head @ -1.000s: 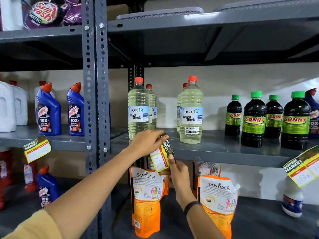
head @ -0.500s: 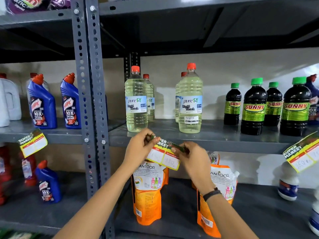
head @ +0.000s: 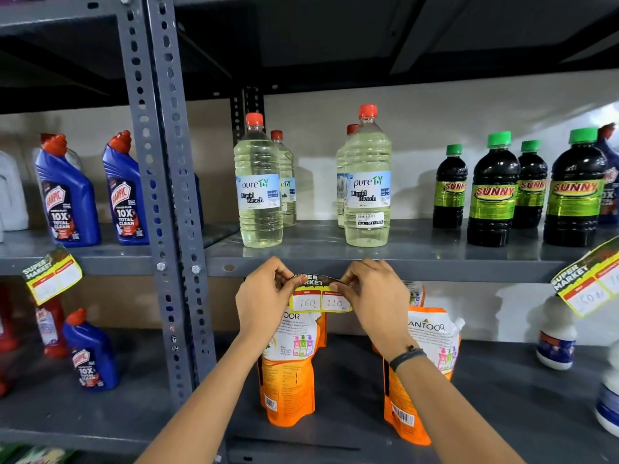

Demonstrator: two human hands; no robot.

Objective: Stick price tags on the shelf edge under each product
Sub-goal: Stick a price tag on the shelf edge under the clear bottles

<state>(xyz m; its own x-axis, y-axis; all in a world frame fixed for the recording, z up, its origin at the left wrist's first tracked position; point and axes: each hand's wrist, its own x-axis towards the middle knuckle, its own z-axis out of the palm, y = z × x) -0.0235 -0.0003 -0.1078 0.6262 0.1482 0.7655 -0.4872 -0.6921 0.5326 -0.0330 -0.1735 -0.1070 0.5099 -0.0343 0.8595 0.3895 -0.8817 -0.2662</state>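
Tag [head: 320,294] against shelf edge [head: 435,271]

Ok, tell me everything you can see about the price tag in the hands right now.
The price tag is a small paper-like label: dark top band reading SUPER MARKET, red strip beneath, yellow border, and two white boxes handwritten 160 and 110. It is held level and facing the camera, its top edge curling toward the grey shelf edge between the two front bleach bottles. The left hand pinches its left end, the right hand its right end. Whether it is stuck yet cannot be told.
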